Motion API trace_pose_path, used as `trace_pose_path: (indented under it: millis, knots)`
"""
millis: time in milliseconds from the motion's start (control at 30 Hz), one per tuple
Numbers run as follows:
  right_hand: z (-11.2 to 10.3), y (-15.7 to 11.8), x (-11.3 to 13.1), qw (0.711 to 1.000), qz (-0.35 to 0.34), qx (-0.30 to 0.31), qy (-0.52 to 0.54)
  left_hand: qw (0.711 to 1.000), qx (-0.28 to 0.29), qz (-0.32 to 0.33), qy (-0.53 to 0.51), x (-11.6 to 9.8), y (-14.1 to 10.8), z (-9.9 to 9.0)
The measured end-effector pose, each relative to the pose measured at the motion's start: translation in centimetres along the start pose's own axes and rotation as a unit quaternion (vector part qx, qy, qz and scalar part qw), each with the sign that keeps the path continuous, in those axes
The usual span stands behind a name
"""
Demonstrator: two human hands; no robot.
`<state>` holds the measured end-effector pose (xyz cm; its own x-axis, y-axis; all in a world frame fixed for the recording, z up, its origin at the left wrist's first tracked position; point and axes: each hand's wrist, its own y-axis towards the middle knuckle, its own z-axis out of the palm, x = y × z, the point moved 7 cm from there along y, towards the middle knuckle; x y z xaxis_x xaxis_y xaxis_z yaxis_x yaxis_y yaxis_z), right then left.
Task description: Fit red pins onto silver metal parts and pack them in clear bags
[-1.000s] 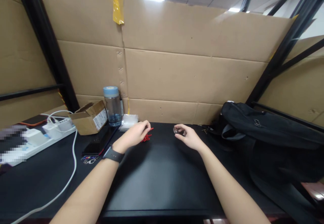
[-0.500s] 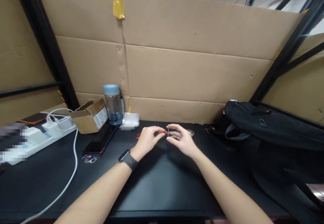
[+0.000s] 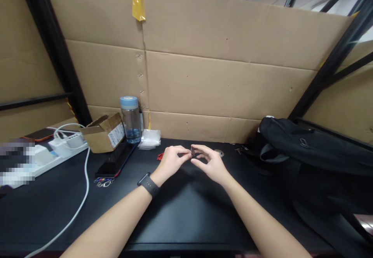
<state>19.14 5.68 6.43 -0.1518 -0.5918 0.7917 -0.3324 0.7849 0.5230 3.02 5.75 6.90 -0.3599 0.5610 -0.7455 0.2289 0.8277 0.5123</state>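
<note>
A small, thin, dark flat piece [image 3: 192, 152] stands nearly edge-on between my hands above the black desk. The thumb and fingertips of my right hand [image 3: 210, 162] grip it by its edges. My left hand [image 3: 173, 162], with a watch [image 3: 148, 184] on the wrist, is pinched closed, its fingertips at the left face of the piece. What lies inside that pinch is too small to make out. Some red items [image 3: 160, 156] lie on the desk, partly hidden behind my left hand. Behind my right hand, a clear round item [image 3: 219, 153] shows in part.
To the left are a water bottle [image 3: 131, 122], an opened cardboard box [image 3: 101, 135], clear plastic bags [image 3: 150, 139], a dark phone-like slab [image 3: 116, 161] and a power strip [image 3: 62, 149] with a white cable [image 3: 86, 172]. A black backpack [image 3: 314, 145] fills the right side. Cardboard walls [image 3: 204, 83] stand behind.
The red bit that showed in my left fingertips is no longer visible there. The flat piece has turned to show more of its dark face. Both hands stay in nearly the same place.
</note>
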Motion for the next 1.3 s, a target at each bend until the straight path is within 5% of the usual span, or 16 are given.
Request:
trace_pose_path:
  millis: [433,900,1300]
  knots:
    - [0.4,0.0,-0.2,0.999,0.03,0.009,0.041,0.996,-0.023,-0.036,-0.08,1.5,0.0,0.4]
    - [0.6,-0.2,-0.1,0.998,0.033,0.007,0.043,0.995,-0.029,0.04,0.085,-0.9,-0.1,-0.5]
    - [0.9,-0.3,-0.9,0.995,0.048,0.0,0.092,0.985,-0.018,0.03,0.167,-1.4,-0.5,0.4]
